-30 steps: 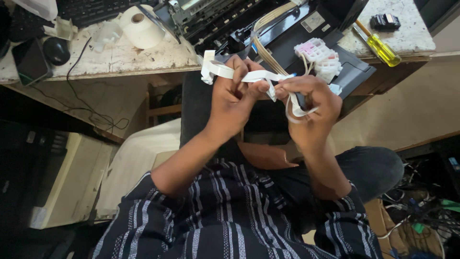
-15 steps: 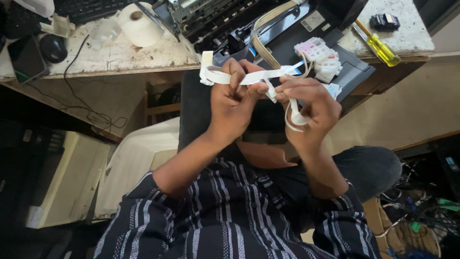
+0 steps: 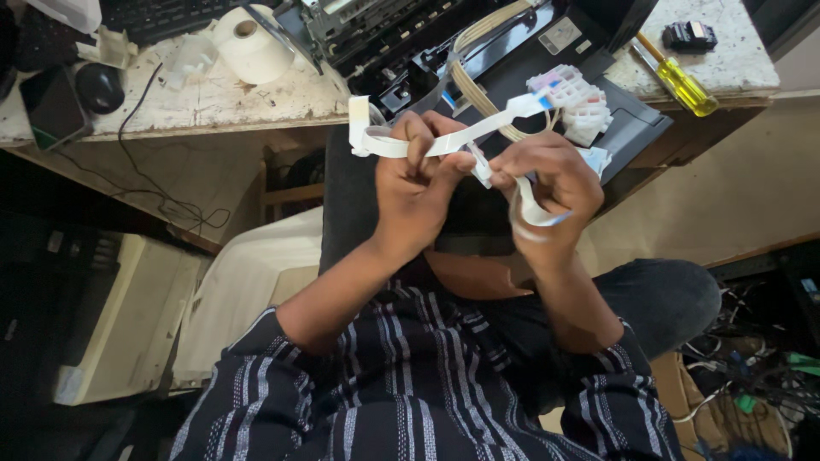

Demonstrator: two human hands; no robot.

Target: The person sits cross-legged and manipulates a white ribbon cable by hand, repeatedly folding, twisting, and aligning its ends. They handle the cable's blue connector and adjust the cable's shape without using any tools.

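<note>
Head view, looking down at two hands raised in front of the chest, above the lap. A white flat ribbon cable runs between them, its long axis roughly level and rising a little toward the right, from a folded loop at its left end to a blue-tipped end near a white connector block on the opened black printer. The left hand is closed on the cable near the middle, fingers curled over the strip with the thumb beneath. The right hand is closed on a second stretch of the same cable, which curves down and back under the palm in a loose loop. The two hands lie just beside each other, almost touching, so both are equally near the strip. The cable looks thin, flat, flexible and creased in places. A yellow-handled screwdriver and a roll of white tissue lie on the worn desk beyond.
</note>
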